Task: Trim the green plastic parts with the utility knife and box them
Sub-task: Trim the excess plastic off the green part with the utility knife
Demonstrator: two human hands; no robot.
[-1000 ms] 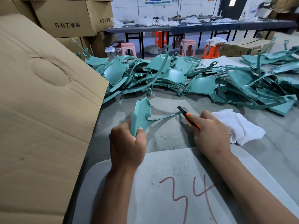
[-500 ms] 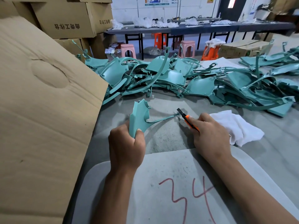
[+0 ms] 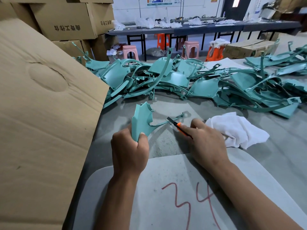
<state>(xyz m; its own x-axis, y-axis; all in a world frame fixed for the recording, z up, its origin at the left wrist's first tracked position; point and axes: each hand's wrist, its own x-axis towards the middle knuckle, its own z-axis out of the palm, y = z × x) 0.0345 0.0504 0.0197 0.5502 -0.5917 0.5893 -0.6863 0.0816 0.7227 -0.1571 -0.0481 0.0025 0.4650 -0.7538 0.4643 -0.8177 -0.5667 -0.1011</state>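
While gripping the green part (image 3: 142,121) upright over the table (image 3: 274,156) in the left hand (image 3: 128,151), clutching the knife (image 3: 178,126) in the right hand (image 3: 208,143). Laying the blade against the thin arm. Risking, by judgement, a slip toward the left hand's fingers, or a gouge through the flexing arm.

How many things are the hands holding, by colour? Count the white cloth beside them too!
Green plastic part, held by the left hand: 1
Orange and black utility knife, held by the right hand: 1
White cloth: 1
Total: 3
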